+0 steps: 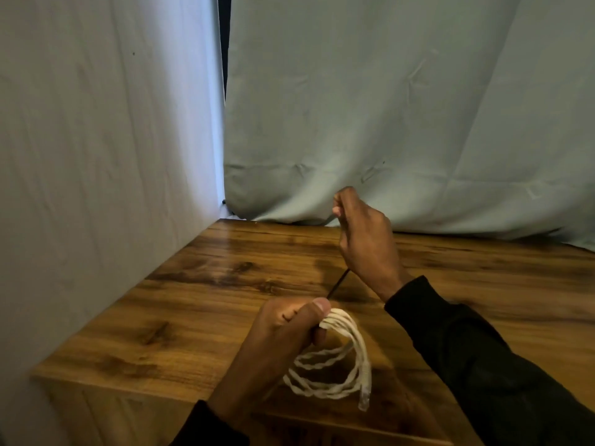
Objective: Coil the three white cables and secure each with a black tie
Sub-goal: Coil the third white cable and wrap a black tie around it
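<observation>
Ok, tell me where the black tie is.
Head view, centre: the black tie runs taut from the left hand gripping the coiled white cable up to the right hand.

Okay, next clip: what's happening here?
A person is tying up a coiled white cable over a wooden table. The left hand grips the coil at its top; the right hand, raised, pulls a thin black tie taut from the bundle. Only this one cable is in view.
</observation>
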